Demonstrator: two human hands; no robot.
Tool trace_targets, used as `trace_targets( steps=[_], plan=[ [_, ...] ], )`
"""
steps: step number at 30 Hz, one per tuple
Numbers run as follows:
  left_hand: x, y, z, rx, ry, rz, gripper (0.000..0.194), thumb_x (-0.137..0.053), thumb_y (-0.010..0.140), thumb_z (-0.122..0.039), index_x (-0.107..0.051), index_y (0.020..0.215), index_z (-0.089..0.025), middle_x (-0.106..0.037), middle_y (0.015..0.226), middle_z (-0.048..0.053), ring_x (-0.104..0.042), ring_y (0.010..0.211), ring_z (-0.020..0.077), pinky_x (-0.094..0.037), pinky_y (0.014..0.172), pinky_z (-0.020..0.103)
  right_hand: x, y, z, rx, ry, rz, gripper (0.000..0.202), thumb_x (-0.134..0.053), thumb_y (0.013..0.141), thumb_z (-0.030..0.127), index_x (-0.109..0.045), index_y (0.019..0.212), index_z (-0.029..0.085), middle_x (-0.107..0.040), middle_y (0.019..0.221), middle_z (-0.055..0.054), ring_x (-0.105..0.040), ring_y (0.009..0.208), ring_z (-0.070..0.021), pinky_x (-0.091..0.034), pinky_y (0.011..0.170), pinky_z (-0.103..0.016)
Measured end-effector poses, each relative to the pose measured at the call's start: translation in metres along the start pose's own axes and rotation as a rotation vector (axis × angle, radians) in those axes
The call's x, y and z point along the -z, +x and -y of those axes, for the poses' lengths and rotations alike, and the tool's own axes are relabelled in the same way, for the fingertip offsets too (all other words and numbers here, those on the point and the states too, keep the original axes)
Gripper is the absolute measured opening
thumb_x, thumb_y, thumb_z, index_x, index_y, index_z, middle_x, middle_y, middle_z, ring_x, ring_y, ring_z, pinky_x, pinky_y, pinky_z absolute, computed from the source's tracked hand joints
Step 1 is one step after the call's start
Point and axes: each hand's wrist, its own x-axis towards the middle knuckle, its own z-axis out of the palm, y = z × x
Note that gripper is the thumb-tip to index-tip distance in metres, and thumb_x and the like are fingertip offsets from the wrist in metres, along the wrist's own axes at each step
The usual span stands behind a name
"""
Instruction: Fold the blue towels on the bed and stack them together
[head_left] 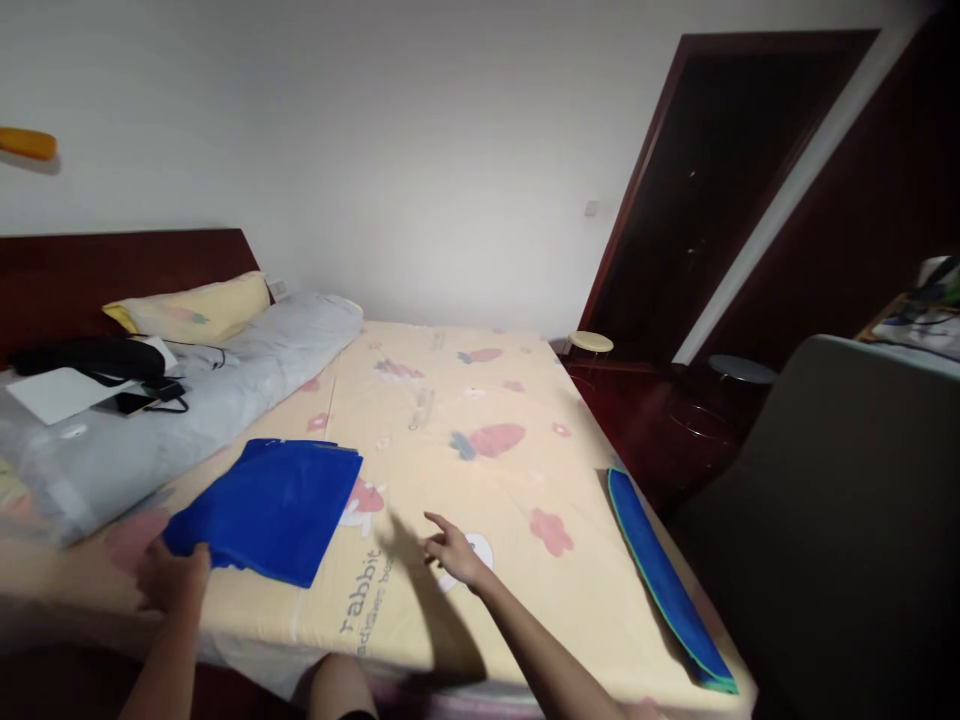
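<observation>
A flat blue sheet (277,505), which looks like folded cloth, lies on the left part of the bed. My left hand (174,578) pinches its near left corner between thumb and fingers. Over the patterned bedsheet (442,390), to the right of the blue piece, my right hand (451,550) hangs with fingers apart and holds nothing. Its shadow falls on the bedsheet beside the printed word "rabbit". A long, narrow folded blue piece with green edging (667,580) rests along the bed's right edge, away from both hands.
A rolled grey quilt (247,370) and a yellow pillow (202,308) lie by the headboard (127,270). On the quilt are a laptop (64,395), a black bag (90,357) and a phone (129,403). Stools (591,342) and a grey chair (840,500) stand to the right.
</observation>
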Motion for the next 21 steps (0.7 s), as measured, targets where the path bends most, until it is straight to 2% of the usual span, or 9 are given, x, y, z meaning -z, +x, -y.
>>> trace_targets(
  steps=[2, 5, 7, 9, 12, 15, 18, 21],
  plan=[
    [-0.016, -0.031, -0.016, -0.176, -0.002, 0.09, 0.059, -0.04, 0.087, -0.044, -0.043, 0.136, -0.011, -0.045, 0.142, 0.022, -0.048, 0.124, 0.0379, -0.045, 0.09, 0.053, 0.013, -0.015, -0.019, -0.063, -0.005, -0.005, 0.074, -0.067, 0.064, 0.049, -0.048, 0.127, 0.016, -0.068, 0.077, -0.002, -0.063, 0.06, -0.0172, -0.041, 0.056, -0.03],
    [-0.045, -0.09, -0.045, -0.519, 0.088, 0.273, 0.051, -0.041, 0.087, -0.04, -0.051, 0.131, -0.016, -0.038, 0.15, 0.018, -0.036, 0.136, 0.0306, -0.034, 0.103, 0.051, 0.029, -0.039, -0.033, -0.107, -0.003, -0.013, 0.061, -0.066, 0.064, 0.047, -0.054, 0.116, 0.017, -0.068, 0.078, -0.002, -0.064, 0.062, -0.0167, -0.039, 0.055, -0.028],
    [-0.064, -0.123, -0.054, -0.576, 0.219, 0.39, 0.049, -0.044, 0.086, -0.038, -0.051, 0.132, -0.02, -0.036, 0.152, 0.016, -0.031, 0.14, 0.0293, -0.03, 0.104, 0.054, 0.042, -0.058, -0.037, -0.114, 0.006, -0.032, 0.054, -0.065, 0.065, 0.047, -0.058, 0.11, 0.018, -0.069, 0.079, -0.002, -0.065, 0.064, -0.0167, -0.04, 0.057, -0.028],
    [-0.079, -0.141, -0.047, -0.559, 0.31, 0.481, 0.048, -0.041, 0.088, -0.036, -0.05, 0.133, -0.024, -0.035, 0.153, 0.014, -0.03, 0.141, 0.0278, -0.032, 0.103, 0.054, 0.059, -0.082, -0.042, -0.116, 0.019, -0.061, 0.051, -0.063, 0.066, 0.05, -0.06, 0.106, 0.019, -0.07, 0.081, -0.004, -0.065, 0.067, -0.0179, -0.041, 0.059, -0.029],
    [-0.09, -0.139, -0.023, -0.561, 0.33, 0.477, 0.047, -0.038, 0.088, -0.029, -0.049, 0.134, -0.03, -0.041, 0.151, 0.01, -0.035, 0.139, 0.0248, -0.035, 0.102, 0.047, 0.094, -0.122, -0.062, -0.153, 0.066, -0.16, 0.049, -0.06, 0.068, 0.055, -0.062, 0.103, 0.021, -0.071, 0.083, -0.006, -0.067, 0.071, -0.0205, -0.043, 0.061, -0.032],
    [-0.087, -0.113, -0.007, -0.573, 0.293, 0.463, 0.052, -0.041, 0.083, -0.02, -0.051, 0.133, -0.026, -0.059, 0.135, 0.013, -0.053, 0.125, 0.0253, -0.041, 0.096, 0.039, 0.134, -0.161, -0.091, -0.258, 0.096, -0.288, 0.044, -0.063, 0.061, 0.056, -0.065, 0.091, 0.025, -0.072, 0.079, -0.005, -0.067, 0.067, -0.0225, -0.044, 0.059, -0.034],
    [-0.073, -0.09, -0.011, -0.424, 0.254, 0.551, 0.047, -0.037, 0.084, -0.023, -0.057, 0.126, -0.017, -0.076, 0.094, 0.017, -0.071, 0.089, 0.0292, -0.048, 0.077, 0.038, 0.167, -0.192, -0.117, -0.343, 0.091, -0.388, 0.035, -0.063, 0.056, 0.053, -0.067, 0.081, 0.029, -0.072, 0.076, -0.005, -0.068, 0.067, -0.0254, -0.046, 0.06, -0.037],
    [-0.059, -0.08, -0.021, -0.329, 0.197, 0.579, 0.033, -0.041, 0.082, -0.029, -0.071, 0.092, -0.022, -0.074, 0.066, 0.01, -0.071, 0.07, 0.0302, -0.049, 0.067, 0.038, 0.185, -0.214, -0.128, -0.373, 0.092, -0.448, 0.032, -0.062, 0.055, 0.053, -0.069, 0.079, 0.033, -0.074, 0.079, -0.005, -0.069, 0.073, -0.0284, -0.049, 0.064, -0.04]
  ],
)
